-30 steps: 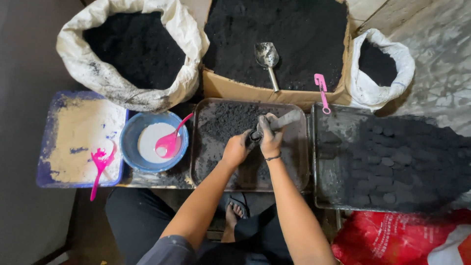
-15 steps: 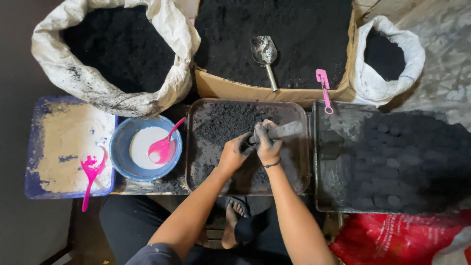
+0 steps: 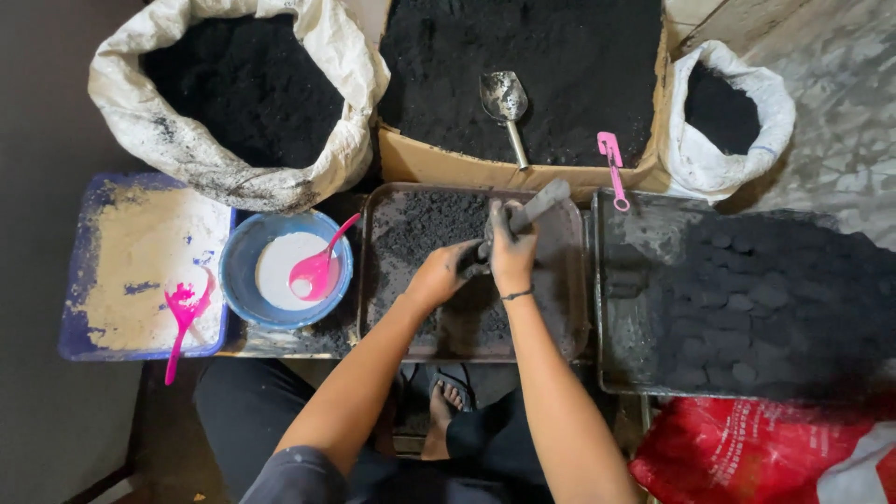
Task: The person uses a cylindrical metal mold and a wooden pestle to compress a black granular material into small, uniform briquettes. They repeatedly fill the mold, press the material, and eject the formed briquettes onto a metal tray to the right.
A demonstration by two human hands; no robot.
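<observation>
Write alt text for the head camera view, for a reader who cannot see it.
Two soot-blackened hands, left hand and right hand, grip a grey tube-shaped tool over a metal tray of black powder. A blue bowl with a pink spoon sits to its left, a tray of dark round pieces to its right, white sacks behind.

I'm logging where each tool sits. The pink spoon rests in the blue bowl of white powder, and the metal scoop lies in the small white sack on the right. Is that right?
One detail is off. The head view shows the metal scoop lying on the black powder in the cardboard box, not in the small white sack. The pink spoon does rest in the blue bowl of white powder.
</observation>
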